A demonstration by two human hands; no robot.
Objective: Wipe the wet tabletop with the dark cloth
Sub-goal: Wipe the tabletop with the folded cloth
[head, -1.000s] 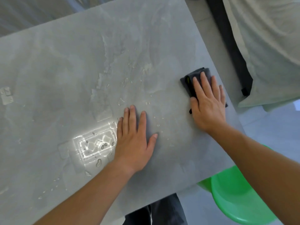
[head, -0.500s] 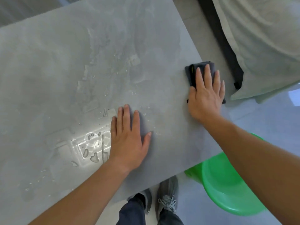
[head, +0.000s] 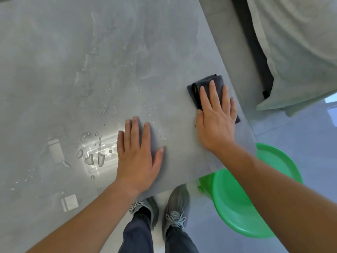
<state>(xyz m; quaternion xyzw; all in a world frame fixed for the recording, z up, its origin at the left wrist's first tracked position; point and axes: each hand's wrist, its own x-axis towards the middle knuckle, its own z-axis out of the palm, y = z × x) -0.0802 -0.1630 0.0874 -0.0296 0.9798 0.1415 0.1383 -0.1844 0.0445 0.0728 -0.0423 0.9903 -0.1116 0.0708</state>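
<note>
right hand (head: 217,121) slid folded dark cloth (head: 209,88) nearer, fingers flat on it; left hand (head: 138,154) open on wet, smooth tabletop (head: 91,70).

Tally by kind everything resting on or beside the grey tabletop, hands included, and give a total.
Bare hands: 2, left hand flat on the grey stone-look tabletop, right hand on the cloth
Dark grey folded cloth: 1
Green round plastic basin: 1
Grey laced shoes: 2
Total: 6

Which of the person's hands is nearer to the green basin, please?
Right. The right hand presses the dark cloth just above the green basin; the left hand lies flat farther left.
</note>
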